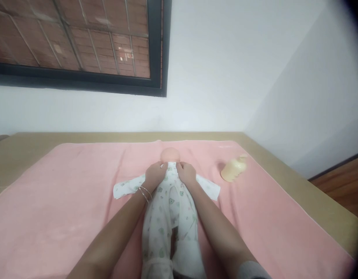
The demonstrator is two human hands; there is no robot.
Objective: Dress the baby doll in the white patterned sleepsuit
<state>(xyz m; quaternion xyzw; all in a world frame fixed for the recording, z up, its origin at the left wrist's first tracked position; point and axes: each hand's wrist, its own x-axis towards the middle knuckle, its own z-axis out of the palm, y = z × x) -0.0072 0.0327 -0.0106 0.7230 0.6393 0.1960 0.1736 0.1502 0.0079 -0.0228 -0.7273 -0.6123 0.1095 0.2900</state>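
A baby doll, its bald head [170, 155] toward the wall, lies under a white baby romper [171, 201] printed with small green figures. My left hand [155, 175] is closed on the left side of the romper's neckline, a thin bracelet at its wrist. On the neckline's other side, my right hand [187, 172] grips the fabric with the thumb on top. Both sleeves spread out sideways beneath my wrists, and the legs run down toward me between my forearms. The doll's face and body are hidden by the cloth.
A pink blanket [65, 201] covers most of the wooden table [272, 170]. To the right, a pale yellow bottle [233, 169] lies tilted on it. Behind stand a white wall [208, 77] and a dark-framed window [158, 85].
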